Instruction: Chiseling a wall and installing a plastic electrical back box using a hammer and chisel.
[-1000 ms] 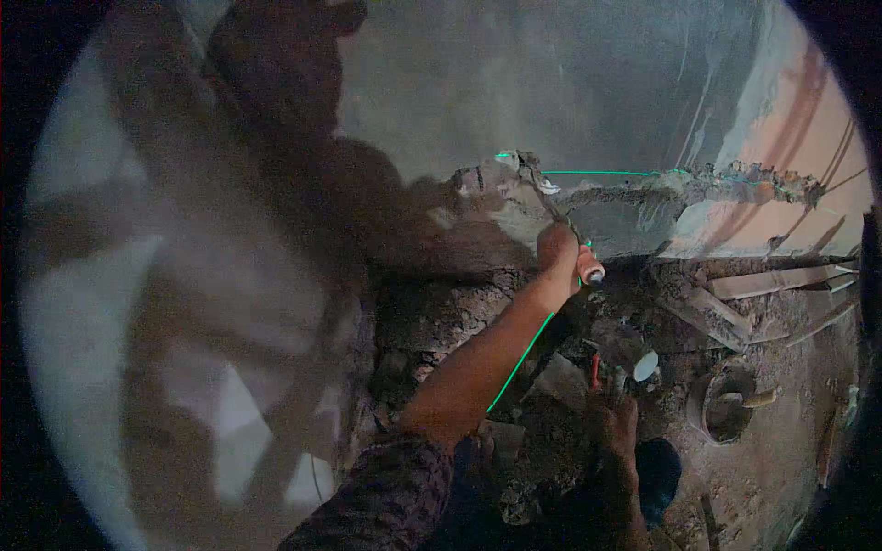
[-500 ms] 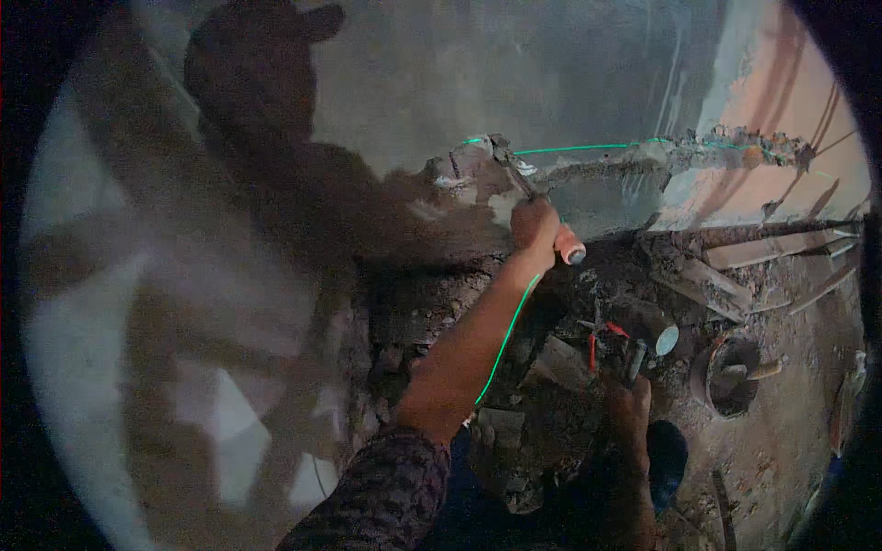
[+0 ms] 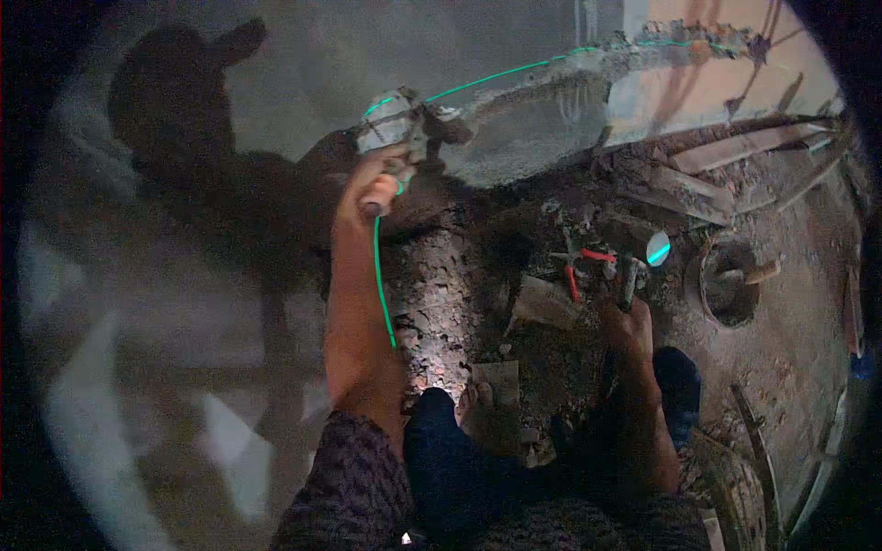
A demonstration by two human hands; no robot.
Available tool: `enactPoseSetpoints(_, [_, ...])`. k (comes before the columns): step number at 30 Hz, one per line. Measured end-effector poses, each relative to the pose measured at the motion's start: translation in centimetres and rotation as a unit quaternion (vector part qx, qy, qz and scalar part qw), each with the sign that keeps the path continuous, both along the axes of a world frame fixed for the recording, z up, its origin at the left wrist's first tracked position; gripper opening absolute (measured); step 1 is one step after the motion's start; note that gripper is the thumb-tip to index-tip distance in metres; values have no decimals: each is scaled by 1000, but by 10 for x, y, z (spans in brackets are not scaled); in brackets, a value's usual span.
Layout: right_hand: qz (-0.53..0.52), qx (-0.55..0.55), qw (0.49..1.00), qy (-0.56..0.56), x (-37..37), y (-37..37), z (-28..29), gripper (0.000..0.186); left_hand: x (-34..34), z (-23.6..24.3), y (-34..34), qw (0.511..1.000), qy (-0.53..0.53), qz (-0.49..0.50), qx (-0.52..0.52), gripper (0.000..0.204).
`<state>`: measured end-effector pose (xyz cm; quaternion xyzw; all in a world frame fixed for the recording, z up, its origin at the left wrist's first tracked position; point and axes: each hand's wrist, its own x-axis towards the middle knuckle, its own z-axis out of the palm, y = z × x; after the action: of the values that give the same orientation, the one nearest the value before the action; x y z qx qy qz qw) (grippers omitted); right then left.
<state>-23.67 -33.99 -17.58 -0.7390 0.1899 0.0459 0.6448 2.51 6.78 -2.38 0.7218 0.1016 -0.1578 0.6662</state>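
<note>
Orange-handled tool [image 3: 378,195], gripped in the left hand [image 3: 372,170], has shifted left along the wall's broken edge [image 3: 533,96]; the right hand [image 3: 632,323] still clasps a grey handle [image 3: 628,281].

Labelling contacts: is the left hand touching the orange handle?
Touching: the head view shows the orange handle gripped in the left hand, its end sticking out.

Shifted, with the bare left hand [image 3: 384,165], the orange cylindrical tool handle [image 3: 378,195] from right of the pale, rough wall patch [image 3: 386,124] to its near edge; turned its butt from near-right to near-left. Gained, across the round white disc [image 3: 656,241], a bright green light streak [image 3: 658,254].
</note>
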Motion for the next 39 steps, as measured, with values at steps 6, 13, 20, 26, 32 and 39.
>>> enactPoseSetpoints(6, [-33, -24, 999, -16, 2, 6, 48, 34, -9, -9, 22, 968, -26, -94, -233, 40])
enactPoseSetpoints(13, [-131, -93, 986, 45, 10, -23, -100, 29, -44, -99, 18, 968, -72, -97, 220, 50])
enactPoseSetpoints(20, [186, -584, 762, 206, -20, -32, -280, 37, -147, -296, 20, 871, 44, -295, 390, 52])
enactPoseSetpoints(26, [81, -614, 745, 247, -5, 12, -205, 58, -186, -378, 5, 877, 81, -248, 403, 57])
enactPoseSetpoints(32, [162, -631, 755, 72, 89, -3, -209, 69, -127, -342, -43, 942, 27, -127, 310, 61])
enactPoseSetpoints(39, [179, -383, 882, -208, 114, -11, -216, 67, -80, -258, -120, 991, 33, -36, 124, 78])
